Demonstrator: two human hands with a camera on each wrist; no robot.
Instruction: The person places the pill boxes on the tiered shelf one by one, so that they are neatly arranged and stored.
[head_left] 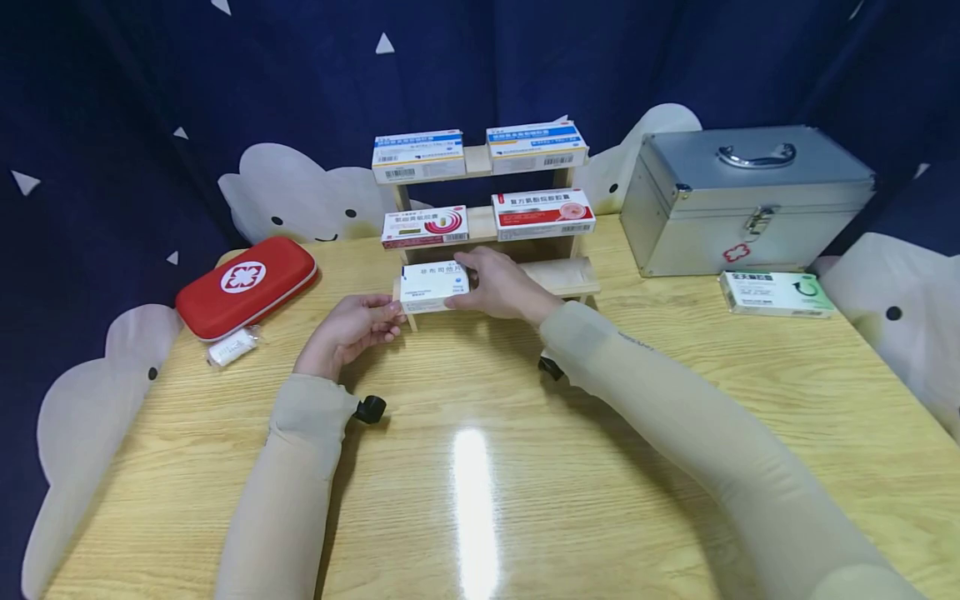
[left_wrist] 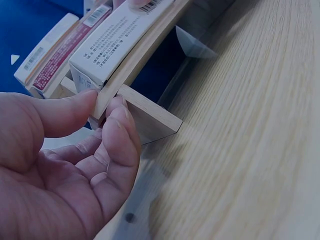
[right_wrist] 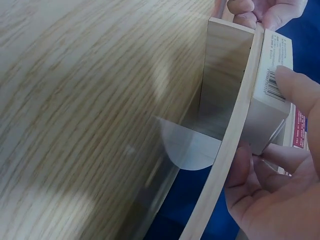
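A white medicine box lies on the left end of the bottom step of a wooden tiered shelf. My right hand grips the box's right end; in the right wrist view its thumb presses the box while the fingers curl under the plank. My left hand pinches the shelf's left end. In the left wrist view its thumb and fingers close on the plank's end just below the box.
Two boxes sit on the top step and two more on the middle step. A red first-aid pouch and bandage roll lie left. A metal case and green-white box stand right on the wooden table.
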